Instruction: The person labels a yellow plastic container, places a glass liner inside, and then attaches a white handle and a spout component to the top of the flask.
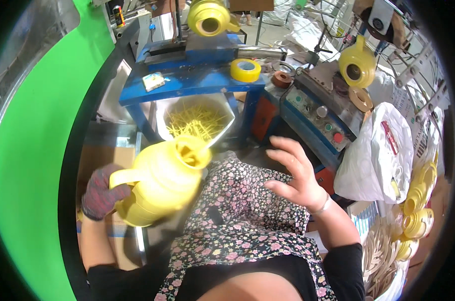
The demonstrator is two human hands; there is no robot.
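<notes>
My left hand, in a dark knitted glove, grips the handle of a yellow plastic jug. The jug tilts over my lap, its open mouth pointing up and to the right, and some yellow plastic shows inside the opening. My right hand is bare and hovers to the right of the jug with its fingers apart, touching nothing. Just beyond the jug's mouth sits a white-lined bin holding many thin yellow plastic strips.
Over the bin stands a blue metal bench with yellow tape on it. Two more yellow jugs are mounted on machines. A button panel and white sack lie right; a green surface curves along the left.
</notes>
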